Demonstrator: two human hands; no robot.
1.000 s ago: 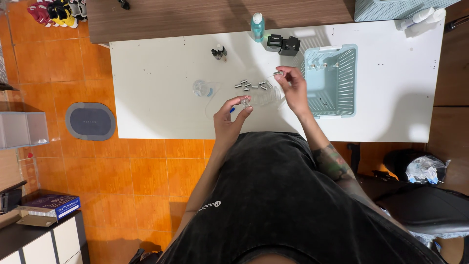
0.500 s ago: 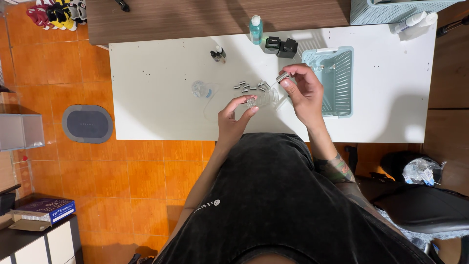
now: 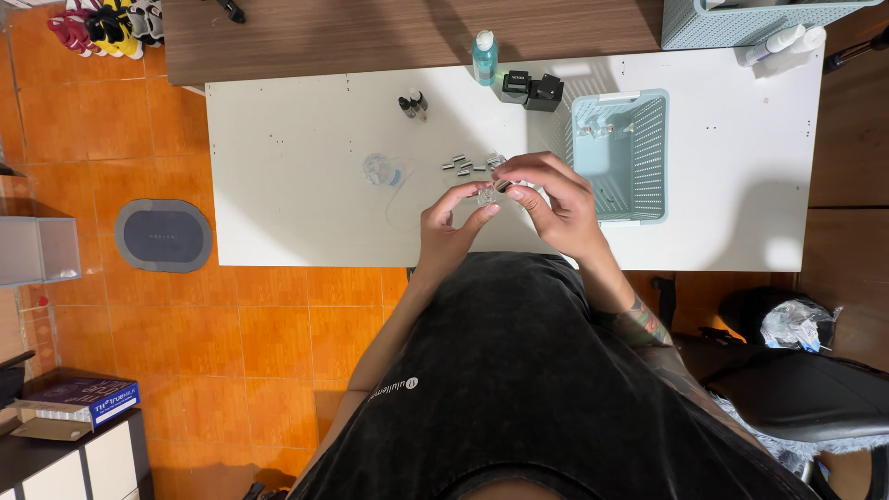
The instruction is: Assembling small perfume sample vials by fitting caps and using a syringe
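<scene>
Bringing both hands together over the middle of the white desk, the person now works one small clear piece between them. A second ago the right hand was out near the pale blue basket and the left hand hung apart, closer to the near edge; half a second ago they were closing in. Now the fingertips meet.

The left grip pinches the clear piece between thumb and forefinger. The right grip is curled tight just beside it, its fingertips touching the same piece or something tiny held against it; which of the two, I cannot tell, since the fingers hide it.

That closing-in suggests, as a judgement, that the fetching is done and fine fitting of two small parts is in hand.

Just beyond the hands lies a scatter of small dark metal pieces, and left of those a clear round lump. Toward the far edge stand two little dark vials, a teal bottle and two black blocks. The basket sits near the right edge, well within reach of the right hand.
</scene>
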